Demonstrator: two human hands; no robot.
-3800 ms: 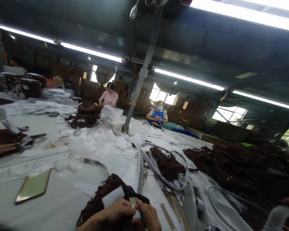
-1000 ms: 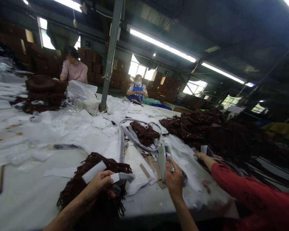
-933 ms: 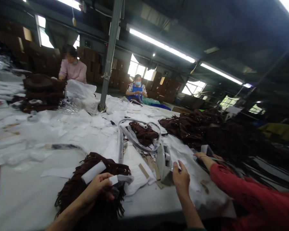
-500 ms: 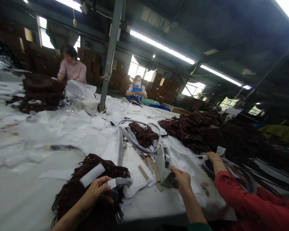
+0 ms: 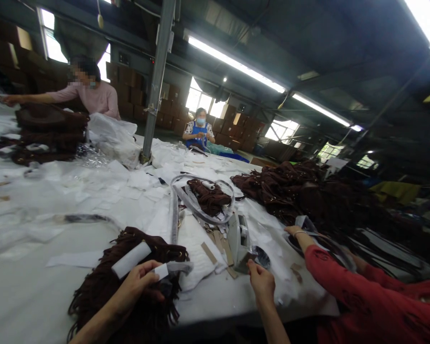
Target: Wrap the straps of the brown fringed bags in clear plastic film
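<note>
My left hand (image 5: pixel 141 282) is closed around a strap (image 5: pixel 179 268) wrapped in clear plastic, with a white paper band (image 5: pixel 161 272) around it. Beneath that hand lies a dark brown fringed bag (image 5: pixel 129 248) with metal eyelets. A white paper roll (image 5: pixel 132 259) rests on the bag. My right hand (image 5: pixel 262 283) pinches what looks like a strip of tape (image 5: pixel 251 256) at the near end of a grey tape dispenser (image 5: pixel 238 236). Its fingertips partly hide the strip.
Another fringed bag (image 5: pixel 209 196), ringed by a wrapped strap (image 5: pixel 172 215), lies beyond the dispenser. Brown bags (image 5: pixel 290 186) are heaped at right. A co-worker's red sleeve (image 5: pixel 329 272) reaches in close by. A post (image 5: pixel 157 81) stands at the table. Two people work across it.
My right hand has moved slightly down and toward me from the dispenser. The person in pink now stretches an arm to the left. The view has shifted a little.
</note>
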